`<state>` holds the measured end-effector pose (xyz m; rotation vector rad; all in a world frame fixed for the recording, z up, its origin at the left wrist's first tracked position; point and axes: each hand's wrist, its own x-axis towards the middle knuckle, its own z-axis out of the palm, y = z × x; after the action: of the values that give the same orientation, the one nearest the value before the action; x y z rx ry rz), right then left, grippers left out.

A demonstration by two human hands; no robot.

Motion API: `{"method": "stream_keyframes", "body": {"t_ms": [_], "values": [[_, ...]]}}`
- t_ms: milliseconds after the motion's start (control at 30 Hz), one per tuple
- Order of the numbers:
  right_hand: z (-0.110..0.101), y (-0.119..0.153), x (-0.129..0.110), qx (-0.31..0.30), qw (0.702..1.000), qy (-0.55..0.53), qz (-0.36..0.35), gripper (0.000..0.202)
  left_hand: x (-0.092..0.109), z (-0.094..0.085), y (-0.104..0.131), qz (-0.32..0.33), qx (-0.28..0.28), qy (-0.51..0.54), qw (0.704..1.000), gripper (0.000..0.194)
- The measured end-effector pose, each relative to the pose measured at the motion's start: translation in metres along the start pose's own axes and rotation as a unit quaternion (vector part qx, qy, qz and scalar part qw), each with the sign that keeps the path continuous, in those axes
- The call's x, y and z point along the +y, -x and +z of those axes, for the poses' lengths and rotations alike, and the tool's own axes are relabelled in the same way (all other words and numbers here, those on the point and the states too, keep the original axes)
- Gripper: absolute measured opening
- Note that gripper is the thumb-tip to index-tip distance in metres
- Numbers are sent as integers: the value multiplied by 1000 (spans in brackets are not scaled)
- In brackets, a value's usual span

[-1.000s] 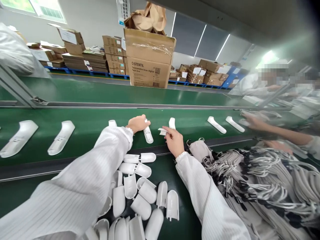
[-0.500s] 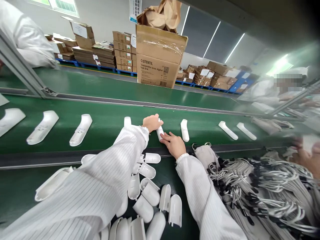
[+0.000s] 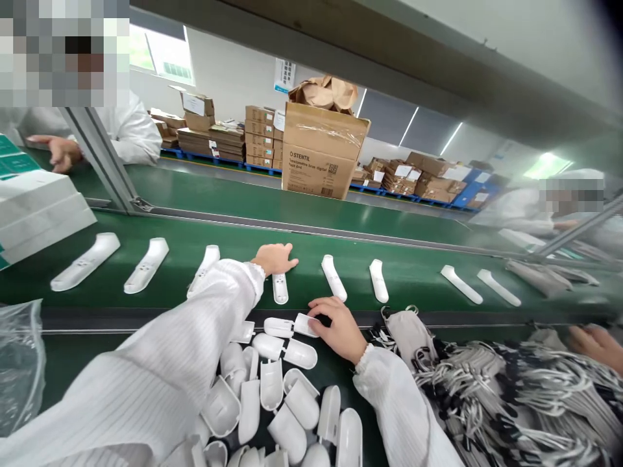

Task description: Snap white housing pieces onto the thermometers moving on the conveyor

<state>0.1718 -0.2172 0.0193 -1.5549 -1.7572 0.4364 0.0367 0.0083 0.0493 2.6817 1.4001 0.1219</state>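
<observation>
My left hand [image 3: 275, 259] is over the upper end of a white curved plastic handset [image 3: 280, 290] lying on the green belt. Its visible fingers are stretched out and apart, and it hides the handset's top. Thumb and fingers of my right hand [image 3: 338, 329] pinch a small white rounded plastic cover [image 3: 305, 325] at the belt's near edge. More such covers [image 3: 287, 433] lie heaped between my forearms. To the right of my left hand, another white handset [image 3: 333, 277] rests on the belt, touched by neither hand.
More handsets lie spaced along the green belt [image 3: 409, 259]. Grey cuffs with coiled tubes [image 3: 487, 383] are piled at right, where a co-worker's hand [image 3: 596, 347] reaches in. White boxes [image 3: 43, 211] and a plastic bag [image 3: 22, 363] are at left. A large carton [image 3: 321, 152] stands behind the metal rail.
Both hands have let go of the handset they held, which now lies on the belt. My left hand has moved left to another handset; my right has come back to a cover.
</observation>
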Motion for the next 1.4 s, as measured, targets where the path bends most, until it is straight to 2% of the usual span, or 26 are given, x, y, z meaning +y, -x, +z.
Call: {"method": "stream_keyframes", "body": {"t_ms": [67,133,200,267,367,467,600,700,800,867,933,1000,1067,1133,1200,1300,1400], "values": [[6,-10,6,30,999,-16,34,13,-2,15,0,-22,15,25,999,36],[12,-22,13,100,994,7,47,23,0,25,-3,-45,44,48,997,30],[20,-35,18,167,983,73,31,30,4,30,-7,-56,60,58,995,29],[28,-46,20,187,971,147,9,34,9,31,-9,-59,63,61,994,28],[37,-49,19,147,968,202,-18,36,19,30,-10,-65,64,61,994,29],[40,-39,19,95,977,182,-55,36,29,30,-9,-84,72,56,992,32],[39,-24,24,76,983,148,-75,34,41,35,-11,-103,83,54,990,33],[35,-26,27,46,987,146,-45,32,48,38,-14,-99,87,55,990,32],[27,-31,28,5,986,161,36,29,59,37,-17,-71,81,37,993,32],[21,-32,26,-1,980,183,76,29,66,31,-19,-49,43,27,998,32],[16,-30,20,23,975,209,77,29,68,19,-18,-32,-7,30,999,39],[13,-29,10,57,978,193,43,28,61,4,-14,-14,-17,37,999,52],[15,-32,-6,47,992,118,0,28,44,-12,-7,1,27,30,999,57],[21,-38,-24,-30,998,32,-43,29,19,-25,1,0,77,9,997,53],[30,-47,-39,-132,988,-6,-85,27,-9,-31,8,-26,93,-14,995,51],[41,-58,-50,-216,968,-5,-128,21,-42,-24,17,-65,58,-39,995,49],[42,-64,-42,-201,975,-24,-89,18,-58,-5,22,-86,15,-33,996,43]]}}
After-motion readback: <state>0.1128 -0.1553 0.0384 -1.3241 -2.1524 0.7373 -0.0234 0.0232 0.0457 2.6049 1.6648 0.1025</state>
